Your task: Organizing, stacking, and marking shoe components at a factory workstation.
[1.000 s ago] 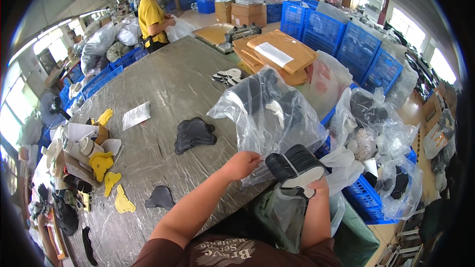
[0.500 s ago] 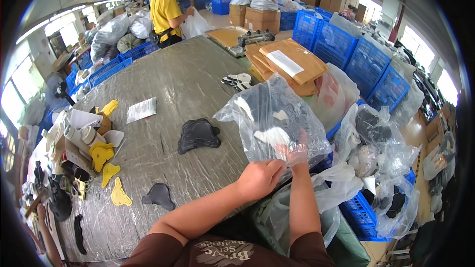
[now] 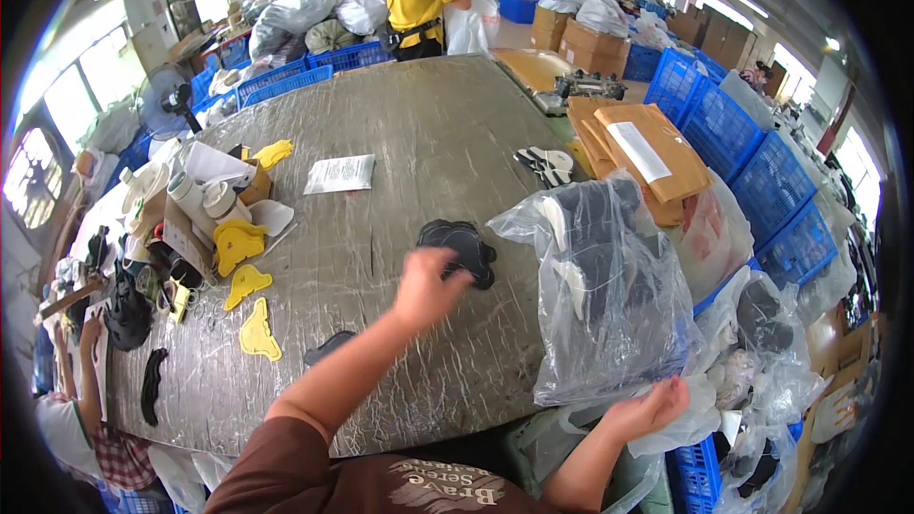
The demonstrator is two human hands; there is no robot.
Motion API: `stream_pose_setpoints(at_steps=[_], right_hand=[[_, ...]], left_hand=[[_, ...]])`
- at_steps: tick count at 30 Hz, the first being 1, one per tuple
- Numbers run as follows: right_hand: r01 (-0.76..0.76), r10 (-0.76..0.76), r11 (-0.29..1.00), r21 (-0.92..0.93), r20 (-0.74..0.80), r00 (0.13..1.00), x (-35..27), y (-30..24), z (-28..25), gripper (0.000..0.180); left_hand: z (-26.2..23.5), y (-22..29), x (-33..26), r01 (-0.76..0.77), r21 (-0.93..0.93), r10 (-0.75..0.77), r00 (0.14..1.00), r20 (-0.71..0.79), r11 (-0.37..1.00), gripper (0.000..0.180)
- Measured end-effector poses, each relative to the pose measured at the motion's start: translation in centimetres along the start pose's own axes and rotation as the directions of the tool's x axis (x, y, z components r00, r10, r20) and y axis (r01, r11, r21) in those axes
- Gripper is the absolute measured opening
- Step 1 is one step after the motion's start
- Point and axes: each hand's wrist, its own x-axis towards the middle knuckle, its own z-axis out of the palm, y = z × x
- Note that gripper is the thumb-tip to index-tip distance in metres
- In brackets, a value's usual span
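Reaching over the grey tabletop (image 3: pixel 419 143), the left hand (image 3: pixel 427 287) hangs just short of a stack of black cut pieces (image 3: pixel 461 249), fingers loosely curled, holding nothing. Right of that stack stands a clear plastic bag (image 3: pixel 609 295) of dark parts; below the bag, the right hand (image 3: pixel 649 409) lies palm-up, fingers spread, touching its lower edge.

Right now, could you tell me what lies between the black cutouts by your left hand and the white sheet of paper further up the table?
Only bare grey table lies between the black cutouts and the sheet of paper, as the head view shows.
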Motion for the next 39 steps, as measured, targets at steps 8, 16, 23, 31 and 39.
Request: stream_pose_setpoints(at_steps=[8, 16, 23, 31, 39], right_hand=[[0.156, 0.001, 0.987, -0.049, 0.955, 0.296, -13.1, -1.6, 15.5, 0.062], [0.304, 0.313, 0.889, -0.343, 0.939, 0.144, -13.9, 6.2, 21.1, 0.092], [0.11, 0.028, 0.992, -0.056, 0.97, 0.24, -12.9, 5.4, 19.5, 0.104], [0.161, -0.068, 0.986, 0.051, 0.993, 0.099, -13.6, -0.8, 12.6, 0.092], [-0.024, 0.201, 0.979, -0.201, 0.946, 0.255, -15.7, -2.7, 12.3, 0.035]], left_hand=[[1.4, -7.8, 8.4, 0.366, 0.422, -0.509, 0.807, 0.299, 0.829, 0.106], [2.0, -7.3, 7.7, 0.297, 0.204, -0.36, 0.793, 0.491, 0.933, 0.087], [0.0, -5.0, 4.2, 0.391, -0.37, -0.18, 0.853, 0.489, 0.843, 0.076], [-9.1, -2.9, -3.7, 0.054, -0.346, 0.112, 0.889, 0.444, 0.937, 0.085], [-16.2, -6.2, -11.1, 0.266, 0.423, -0.465, 0.74, 0.486, 0.866, 0.064]])
